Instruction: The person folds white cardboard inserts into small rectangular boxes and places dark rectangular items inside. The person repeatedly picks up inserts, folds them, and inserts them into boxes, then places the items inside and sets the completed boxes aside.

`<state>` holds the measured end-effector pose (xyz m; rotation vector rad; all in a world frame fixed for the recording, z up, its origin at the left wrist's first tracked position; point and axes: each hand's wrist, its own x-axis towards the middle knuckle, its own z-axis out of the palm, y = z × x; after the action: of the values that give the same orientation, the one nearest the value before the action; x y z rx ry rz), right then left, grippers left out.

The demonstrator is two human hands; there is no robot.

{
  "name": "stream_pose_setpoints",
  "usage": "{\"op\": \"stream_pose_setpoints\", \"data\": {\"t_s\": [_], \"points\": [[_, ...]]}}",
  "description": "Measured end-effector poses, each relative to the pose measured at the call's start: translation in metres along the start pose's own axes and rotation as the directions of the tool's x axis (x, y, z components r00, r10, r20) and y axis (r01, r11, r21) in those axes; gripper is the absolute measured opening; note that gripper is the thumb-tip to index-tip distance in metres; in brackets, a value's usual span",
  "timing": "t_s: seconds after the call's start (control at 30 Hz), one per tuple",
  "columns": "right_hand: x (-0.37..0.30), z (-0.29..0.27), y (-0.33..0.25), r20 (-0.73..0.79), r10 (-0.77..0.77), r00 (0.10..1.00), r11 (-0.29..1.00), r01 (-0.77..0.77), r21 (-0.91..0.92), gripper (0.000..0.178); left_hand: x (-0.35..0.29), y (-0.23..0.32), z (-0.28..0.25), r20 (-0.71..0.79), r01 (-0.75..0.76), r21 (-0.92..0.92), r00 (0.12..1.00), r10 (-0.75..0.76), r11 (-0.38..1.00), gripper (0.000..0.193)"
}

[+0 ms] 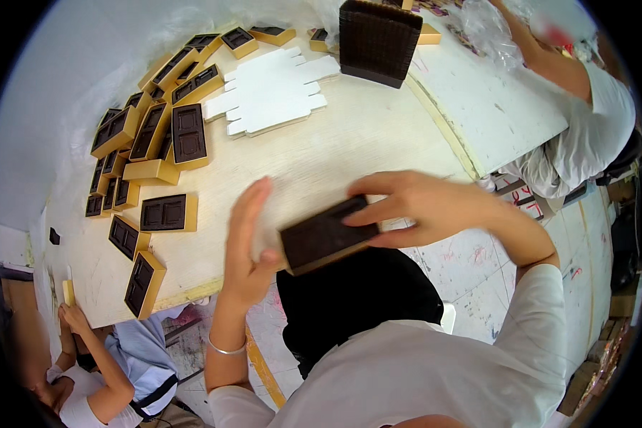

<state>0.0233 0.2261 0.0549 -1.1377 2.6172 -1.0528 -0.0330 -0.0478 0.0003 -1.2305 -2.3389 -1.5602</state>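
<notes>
My right hand (414,207) grips a gold box with a dark brown insert (319,237), thumb and fingers at its right end. The box is tilted and slightly blurred above the table's near edge. Beside its left end, my left hand (246,246) is upright with fingers stretched out; whether it touches the box I cannot tell. Beyond my hands lies a stack of flat white card blanks (271,89) with notched edges. A tall stack of dark brown plastic trays (379,43) stands behind it to the right.
Several gold boxes with dark inserts (188,134) are heaped on the table's left, some leaning on others. Another person (85,385) sits at lower left, holding a small yellowish piece. At upper right, another person's arm (549,64) reaches over an adjoining white table (492,100).
</notes>
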Motion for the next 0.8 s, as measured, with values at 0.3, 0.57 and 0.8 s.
{"op": "stream_pose_setpoints", "data": {"t_s": [0.3,0.57,0.8], "points": [[0.024,-0.161,0.020,-0.677,0.002,0.736,0.558,-0.563,-0.610,0.038,-0.026,-0.008,0.000,-0.224,0.149,0.254,0.970,-0.092,0.956,0.039],[0.139,-0.006,0.125,-0.242,0.195,0.950,0.750,-0.304,-0.588,0.057,-0.031,-0.009,-0.003,-0.197,0.185,0.341,0.973,-0.123,0.922,0.031],[0.123,-0.028,0.108,-0.171,0.340,0.925,0.865,-0.379,-0.330,0.033,-0.024,-0.006,0.005,-0.158,0.156,0.388,0.982,-0.101,0.908,0.030]]}}
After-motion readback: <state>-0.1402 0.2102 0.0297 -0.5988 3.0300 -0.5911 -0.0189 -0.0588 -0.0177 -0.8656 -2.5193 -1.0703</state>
